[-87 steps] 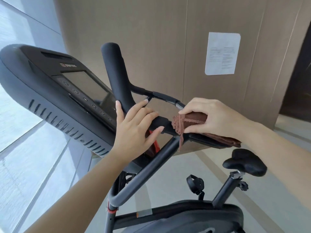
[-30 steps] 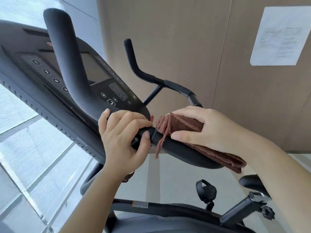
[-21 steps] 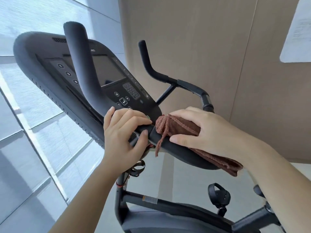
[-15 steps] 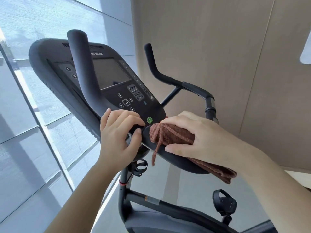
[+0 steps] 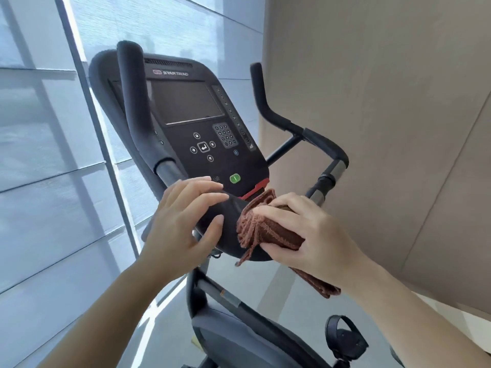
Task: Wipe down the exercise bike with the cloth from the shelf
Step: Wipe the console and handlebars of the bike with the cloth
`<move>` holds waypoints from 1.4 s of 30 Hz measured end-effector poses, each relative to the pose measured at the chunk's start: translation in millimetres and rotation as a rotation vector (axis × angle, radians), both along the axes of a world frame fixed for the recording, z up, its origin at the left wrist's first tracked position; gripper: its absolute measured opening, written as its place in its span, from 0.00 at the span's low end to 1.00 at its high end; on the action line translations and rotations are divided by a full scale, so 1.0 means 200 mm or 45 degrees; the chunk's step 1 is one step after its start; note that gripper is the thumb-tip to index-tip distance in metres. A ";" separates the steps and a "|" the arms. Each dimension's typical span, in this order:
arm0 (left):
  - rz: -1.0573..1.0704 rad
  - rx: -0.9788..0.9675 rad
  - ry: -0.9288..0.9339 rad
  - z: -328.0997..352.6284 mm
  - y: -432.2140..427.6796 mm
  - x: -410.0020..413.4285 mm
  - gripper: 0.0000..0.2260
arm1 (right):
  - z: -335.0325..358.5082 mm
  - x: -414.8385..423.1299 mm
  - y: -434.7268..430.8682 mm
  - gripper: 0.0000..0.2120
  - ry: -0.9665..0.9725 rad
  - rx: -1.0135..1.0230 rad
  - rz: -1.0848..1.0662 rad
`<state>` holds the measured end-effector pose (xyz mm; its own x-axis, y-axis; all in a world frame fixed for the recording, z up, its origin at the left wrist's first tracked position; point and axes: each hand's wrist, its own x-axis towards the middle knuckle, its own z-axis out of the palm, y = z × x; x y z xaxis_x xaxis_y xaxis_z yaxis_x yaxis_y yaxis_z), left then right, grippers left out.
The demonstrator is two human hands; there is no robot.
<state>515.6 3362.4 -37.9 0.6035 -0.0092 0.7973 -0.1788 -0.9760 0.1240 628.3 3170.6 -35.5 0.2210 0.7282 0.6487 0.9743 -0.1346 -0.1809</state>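
Observation:
A black exercise bike fills the view, its console (image 5: 191, 120) tilted toward me with a dark screen and a green button. My right hand (image 5: 303, 232) presses a folded brown cloth (image 5: 268, 229) onto the black padded handlebar centre (image 5: 228, 216); a cloth end hangs below my wrist. My left hand (image 5: 183, 221) rests on the same pad to the left, fingers spread over the top and thumb underneath, loosely around it.
Two upright handlebar horns rise at the left (image 5: 132, 102) and right (image 5: 260, 94). A glass wall (image 5: 39, 181) stands on the left, a beige panelled wall (image 5: 385, 102) on the right. The bike's grey body (image 5: 239, 341) and a pedal (image 5: 345, 338) lie below.
The view has swung so the console now faces me squarely. My left hand's grip has loosened, fingers spreading. My right hand with the cloth stays on the pad, shifted slightly toward the console.

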 end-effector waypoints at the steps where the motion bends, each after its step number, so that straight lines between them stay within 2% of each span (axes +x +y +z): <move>1: 0.004 0.018 0.020 -0.01 -0.05 0.00 0.14 | -0.02 0.03 -0.02 0.20 0.001 0.023 0.024; 4: 0.061 0.003 0.060 -0.05 -0.18 0.01 0.13 | -0.05 0.13 -0.08 0.20 0.031 0.048 0.060; 9: 0.283 -0.003 -0.018 -0.10 -0.29 0.05 0.11 | 0.02 0.29 -0.05 0.21 0.317 0.168 -0.079; 11: 0.332 0.012 -0.097 -0.12 -0.30 0.07 0.10 | 0.03 0.31 0.04 0.24 0.316 -0.024 -0.300; 13: 0.354 0.001 -0.191 -0.14 -0.30 0.09 0.11 | 0.02 0.31 0.11 0.29 0.167 -0.284 -0.491; 15: 0.360 -0.015 -0.299 -0.16 -0.30 0.10 0.11 | 0.00 0.32 0.10 0.28 0.104 -0.306 -0.403; 19: 0.370 -0.032 -0.508 -0.18 -0.30 0.16 0.11 | -0.03 0.36 -0.03 0.20 0.179 -0.149 0.036; 22: 0.392 -0.046 -0.607 -0.18 -0.30 0.19 0.11 | -0.03 0.38 -0.02 0.17 0.063 -0.134 0.015; 24: 0.398 -0.040 -0.623 -0.19 -0.30 0.20 0.11 | 0.04 0.38 0.06 0.10 0.025 -0.262 -0.044; 26: 0.393 -0.035 -0.631 -0.19 -0.30 0.20 0.11 | 0.11 0.37 0.16 0.14 -0.016 -0.525 -0.105; 28: 0.390 -0.035 -0.632 -0.19 -0.30 0.20 0.11 | 0.13 0.38 0.20 0.15 -0.058 -0.625 -0.106; 30: 0.387 -0.035 -0.641 -0.20 -0.30 0.20 0.11 | 0.08 0.40 0.17 0.12 -0.038 -0.444 -0.065; 34: 0.377 -0.039 -0.690 -0.20 -0.29 0.21 0.11 | -0.13 0.39 0.07 0.14 -0.016 0.393 -0.031; 35: 0.378 -0.042 -0.696 -0.20 -0.29 0.21 0.11 | -0.17 0.38 0.06 0.14 0.005 0.518 -0.056; 37: 0.385 -0.049 -0.704 -0.20 -0.29 0.22 0.11 | -0.20 0.36 0.06 0.15 0.025 0.588 -0.106; 39: 0.394 -0.049 -0.705 -0.20 -0.30 0.22 0.12 | -0.16 0.38 0.06 0.15 -0.011 0.466 -0.112; 42: 0.422 -0.040 -0.718 -0.20 -0.30 0.22 0.12 | -0.01 0.45 0.10 0.13 -0.025 -0.041 -0.065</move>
